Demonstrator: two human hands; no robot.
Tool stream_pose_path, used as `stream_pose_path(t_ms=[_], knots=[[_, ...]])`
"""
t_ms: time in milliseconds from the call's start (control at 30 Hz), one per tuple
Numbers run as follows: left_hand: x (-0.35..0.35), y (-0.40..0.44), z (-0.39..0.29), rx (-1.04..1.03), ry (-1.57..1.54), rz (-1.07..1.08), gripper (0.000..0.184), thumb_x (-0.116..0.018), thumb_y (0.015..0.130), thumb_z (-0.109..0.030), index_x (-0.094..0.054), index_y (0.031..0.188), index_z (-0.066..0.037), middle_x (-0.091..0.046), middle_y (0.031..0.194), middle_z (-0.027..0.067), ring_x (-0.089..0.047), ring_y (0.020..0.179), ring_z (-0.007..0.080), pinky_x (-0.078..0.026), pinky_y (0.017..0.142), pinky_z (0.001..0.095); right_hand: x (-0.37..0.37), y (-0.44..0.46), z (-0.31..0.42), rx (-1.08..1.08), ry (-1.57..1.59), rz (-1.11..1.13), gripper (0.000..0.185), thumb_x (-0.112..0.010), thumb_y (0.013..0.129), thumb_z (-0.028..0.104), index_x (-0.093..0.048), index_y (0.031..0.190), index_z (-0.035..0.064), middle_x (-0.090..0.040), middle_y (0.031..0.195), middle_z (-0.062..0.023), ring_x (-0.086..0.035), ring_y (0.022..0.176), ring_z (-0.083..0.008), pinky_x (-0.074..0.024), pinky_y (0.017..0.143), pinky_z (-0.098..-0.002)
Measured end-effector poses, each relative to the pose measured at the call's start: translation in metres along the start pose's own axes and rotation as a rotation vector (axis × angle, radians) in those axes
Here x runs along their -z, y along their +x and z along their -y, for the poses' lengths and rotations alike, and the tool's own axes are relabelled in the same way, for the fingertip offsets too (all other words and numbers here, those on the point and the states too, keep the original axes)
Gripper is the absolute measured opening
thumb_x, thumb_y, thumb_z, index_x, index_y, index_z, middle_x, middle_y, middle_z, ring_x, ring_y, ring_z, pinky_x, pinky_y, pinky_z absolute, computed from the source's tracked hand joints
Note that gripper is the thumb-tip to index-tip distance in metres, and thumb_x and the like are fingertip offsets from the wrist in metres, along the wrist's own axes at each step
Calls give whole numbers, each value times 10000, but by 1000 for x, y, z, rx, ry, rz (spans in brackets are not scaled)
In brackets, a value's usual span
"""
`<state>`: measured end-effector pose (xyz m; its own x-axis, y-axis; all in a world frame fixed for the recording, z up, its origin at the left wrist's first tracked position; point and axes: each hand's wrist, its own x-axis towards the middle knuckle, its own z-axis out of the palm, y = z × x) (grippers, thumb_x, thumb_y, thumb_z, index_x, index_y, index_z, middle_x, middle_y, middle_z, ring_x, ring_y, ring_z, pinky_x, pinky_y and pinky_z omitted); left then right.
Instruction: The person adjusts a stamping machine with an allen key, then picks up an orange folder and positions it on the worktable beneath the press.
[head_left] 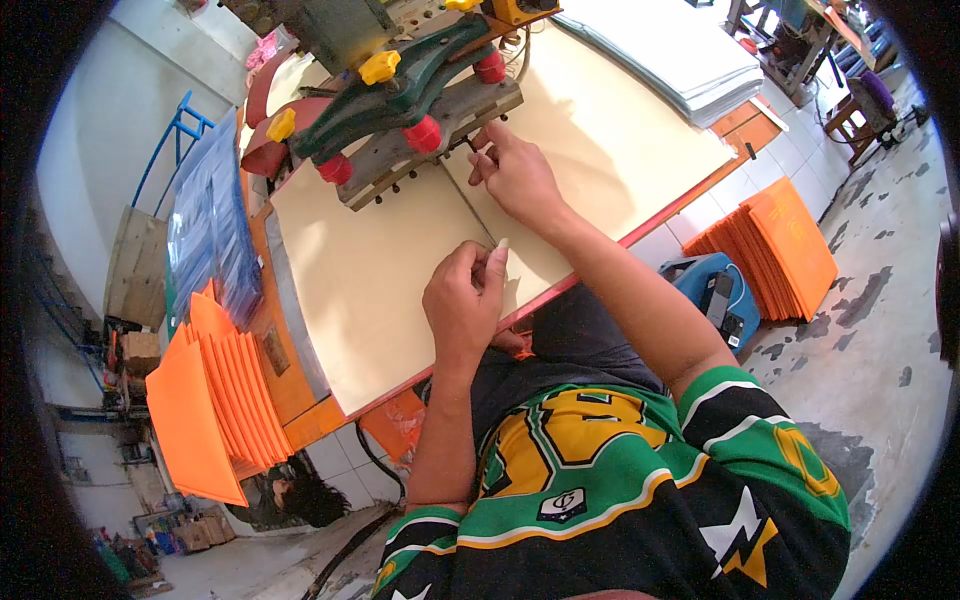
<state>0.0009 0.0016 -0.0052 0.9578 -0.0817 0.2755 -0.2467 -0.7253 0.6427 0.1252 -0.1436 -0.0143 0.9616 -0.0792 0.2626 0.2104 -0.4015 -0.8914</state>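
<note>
My right hand [515, 178] is at the front edge of the machine's metal plate [440, 135], its fingers closed around a small black bent rod [461, 145] that looks like a hex key. Several dark bolts line that edge. My left hand [462, 300] is held over the cream board [370, 290], fingers curled and thumb raised. What it holds, if anything, is hidden. A thin dark line [468, 203] runs across the board between both hands; whether it is a seam or a rod I cannot tell. Red knobs [422, 134] and yellow knobs [380, 67] sit on the green machine arm [400, 95].
Orange folders are stacked at the left [200, 400] and on a blue stool-like item's right side [765, 255]. Clear plastic sheets [210, 220] hang over the table's left side. A thick pile of white sheets [670, 60] lies at the back right.
</note>
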Motion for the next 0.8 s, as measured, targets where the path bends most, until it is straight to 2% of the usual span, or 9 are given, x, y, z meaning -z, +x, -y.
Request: stream_pose_path(t_ms=[300,367,500,700,800], knots=[[-2,-1,2,3,-5,0,377,-691,1078,-359,-682,910,-22,-718,785,135,-686,686,274,-534,674,417,0,0,-5,71,-25,-21,190,-684,1028,123,-632,1124,-33,-762,824,-169,-783,746,-249,-578,732,-404],[-2,-1,2,-1,-4,-6,365,-694,1077,-345,-680,908,-21,-720,786,136,-689,684,274,-536,673,415,2,0,-4,-6,59,-7,256,-712,975,217,-701,1174,55,-765,845,-199,-761,880,-421,-573,836,-533],[-1,0,1,-26,4,-14,354,-698,1074,-332,-681,908,-20,-721,784,137,-688,678,272,-535,671,411,2,0,-3,-10,59,-21,246,-706,979,216,-715,1158,48,-761,827,-206,-761,858,-428,-576,831,-531],[-1,0,1,-2,-12,-6,361,-699,1071,-338,-679,903,-18,-720,787,143,-688,687,282,-534,673,420,6,-4,3,57,-124,-47,251,-680,1002,239,-726,1182,70,-771,953,-233,-748,929,-452,-581,840,-561],[-1,0,0,-7,2,-2,362,-698,1071,-338,-680,903,-18,-722,793,145,-691,694,287,-535,677,423,5,-5,2,158,-214,-88,305,-684,1027,253,-732,1243,42,-771,916,-229,-746,867,-442,-577,819,-519]])
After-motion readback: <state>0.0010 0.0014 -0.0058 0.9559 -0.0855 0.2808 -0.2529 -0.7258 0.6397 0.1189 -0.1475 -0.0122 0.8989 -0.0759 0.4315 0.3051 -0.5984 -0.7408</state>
